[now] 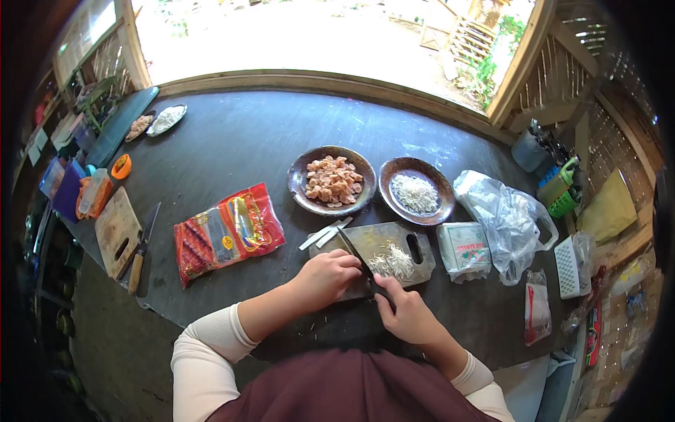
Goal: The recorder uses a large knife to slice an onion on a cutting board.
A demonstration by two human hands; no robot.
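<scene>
A cutting board with an oval handle slot [377, 232] lies before me, holding a pile of thin white shreds [393, 262]. My right hand [403, 308] grips the handle of a dark-bladed knife [352, 245], its blade pointing up and left across the board. Curled against the blade, the fingers of my left hand [332, 277] rest at the board's left part; what they press on is hidden. White strips [326, 233] lie at the top left corner. Behind the board stand a brown bowl of sliced sausage-like pieces [332, 181] and another bowl of white shreds [415, 194].
A red food package [229, 232] lies left of the board. Further left are a wooden board [117, 232] and a second knife [138, 264]. On the right sit a wrapped white block [464, 250], a clear plastic bag [509, 221] and a white basket [572, 268].
</scene>
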